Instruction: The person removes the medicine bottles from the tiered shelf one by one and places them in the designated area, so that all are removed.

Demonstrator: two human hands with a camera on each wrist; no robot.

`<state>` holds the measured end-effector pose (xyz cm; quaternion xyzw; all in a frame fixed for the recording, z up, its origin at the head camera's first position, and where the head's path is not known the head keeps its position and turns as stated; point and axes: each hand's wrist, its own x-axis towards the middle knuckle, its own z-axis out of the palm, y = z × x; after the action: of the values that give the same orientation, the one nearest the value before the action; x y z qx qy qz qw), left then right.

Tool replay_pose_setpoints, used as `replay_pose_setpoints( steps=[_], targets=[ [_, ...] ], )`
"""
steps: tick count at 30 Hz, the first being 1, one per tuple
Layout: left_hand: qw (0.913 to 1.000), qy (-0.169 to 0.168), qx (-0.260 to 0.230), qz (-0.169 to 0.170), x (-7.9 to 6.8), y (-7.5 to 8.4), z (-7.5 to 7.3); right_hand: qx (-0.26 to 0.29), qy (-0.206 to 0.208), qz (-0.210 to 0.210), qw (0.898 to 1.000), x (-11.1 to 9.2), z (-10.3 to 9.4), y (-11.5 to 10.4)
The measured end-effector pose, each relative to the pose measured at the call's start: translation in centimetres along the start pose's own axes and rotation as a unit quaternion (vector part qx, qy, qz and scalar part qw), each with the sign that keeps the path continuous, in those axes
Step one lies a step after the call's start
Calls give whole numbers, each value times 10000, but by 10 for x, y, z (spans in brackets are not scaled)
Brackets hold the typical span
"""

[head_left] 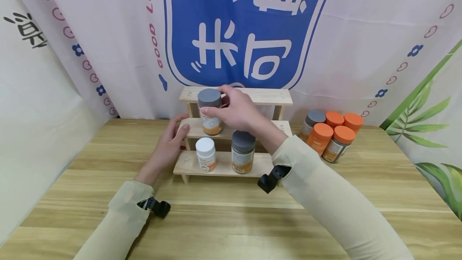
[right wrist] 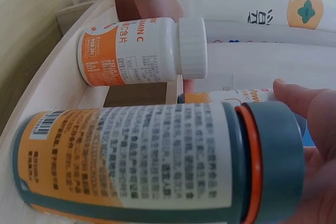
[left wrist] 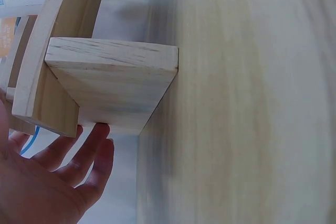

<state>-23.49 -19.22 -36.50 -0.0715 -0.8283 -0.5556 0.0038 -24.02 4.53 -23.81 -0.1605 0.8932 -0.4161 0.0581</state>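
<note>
My right hand (head_left: 238, 109) holds a grey-lidded supplement bottle (head_left: 210, 113) upright over the left part of the middle tier, thumb in front and fingers behind. The right wrist view shows only its label and lid edge behind a nearer jar. At the left side of the wooden three-tier stand (head_left: 234, 167), my left hand (head_left: 169, 137) touches it with extended fingers (left wrist: 84, 156), their tips against the side panel. A white vitamin C bottle (head_left: 206, 155) stands on the bottom tier. Right of it stands another grey-lidded jar (head_left: 243, 153), large in the right wrist view.
Several jars with orange lids (head_left: 333, 118) and one with a grey lid (head_left: 315, 117) stand grouped on the wooden table (head_left: 216, 220), right of the stand. A printed cloth (head_left: 346, 51) hangs directly behind the stand.
</note>
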Motion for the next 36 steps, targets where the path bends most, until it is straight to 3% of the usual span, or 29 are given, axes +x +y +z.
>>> replay_pose_setpoints(
  steps=[15, 36],
  targets=[
    [10000, -44, -72, 23, -2, 2, 0, 596, 416, -164, 9972, -19, -27, 15],
    [10000, -70, -22, 67, -1, -2, 0, 1292, 1214, -357, 9835, -56, -78, 37]
  ],
)
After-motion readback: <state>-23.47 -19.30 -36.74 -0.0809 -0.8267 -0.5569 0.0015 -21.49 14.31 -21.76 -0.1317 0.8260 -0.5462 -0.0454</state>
